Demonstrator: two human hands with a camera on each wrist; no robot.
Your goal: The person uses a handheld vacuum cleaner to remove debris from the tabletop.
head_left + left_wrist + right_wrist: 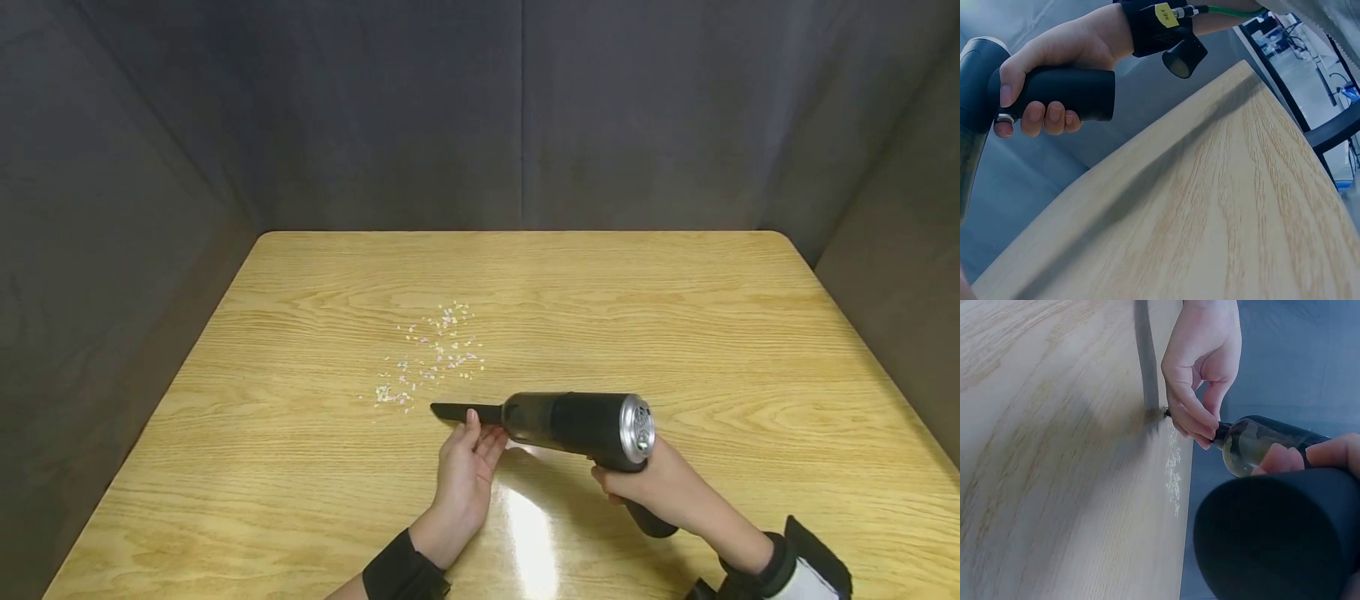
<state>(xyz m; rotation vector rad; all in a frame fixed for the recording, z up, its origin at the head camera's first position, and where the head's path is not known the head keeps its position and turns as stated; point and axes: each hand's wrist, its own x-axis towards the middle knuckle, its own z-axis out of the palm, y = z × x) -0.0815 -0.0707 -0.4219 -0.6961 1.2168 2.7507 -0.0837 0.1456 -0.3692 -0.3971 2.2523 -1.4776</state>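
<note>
A black handheld vacuum [588,421] with a smoky see-through front and a silver rear cap is held above the wooden table, its slim nozzle [448,412] aimed left. My right hand [667,487] grips the handle [1082,94]; in the left wrist view its thumb and fingers wrap round it near a small silver button. With thumb and fingers, my left hand [463,479] pinches the nozzle, as the right wrist view also shows. Tiny pale paper bits [382,395] lie scattered just beyond and left of the nozzle tip.
The wood-grain table [675,317] has rounded far corners. Dark grey curtains [405,117] stand along its back and sides. A black chair-like arm [1335,130] and cables show past the table edge in the left wrist view.
</note>
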